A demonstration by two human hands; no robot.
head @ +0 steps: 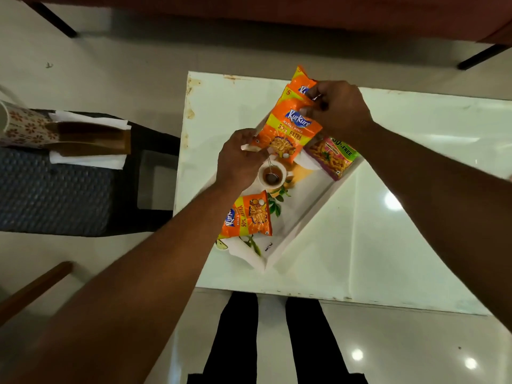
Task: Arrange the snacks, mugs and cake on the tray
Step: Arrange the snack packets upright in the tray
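Note:
A white tray (310, 214) with a printed leaf pattern lies at an angle on the white table (415, 217). On it stand a white mug (273, 175) with a strainer in brown tea, an orange snack packet (249, 214) near me, and a pink and green snack packet (331, 156) at the far end. My left hand (238, 159) and my right hand (338, 106) together hold an orange Kurkure snack packet (291, 131) above the tray's far part. A second orange packet (303, 81) sticks out behind it, under my right hand.
A dark chair (69, 189) to the left of the table carries a floral mug (19, 126), a brown wooden piece (88, 137) and white napkins (88, 160). My legs (277, 342) stand at the table's near edge. A red sofa (277, 12) runs along the top.

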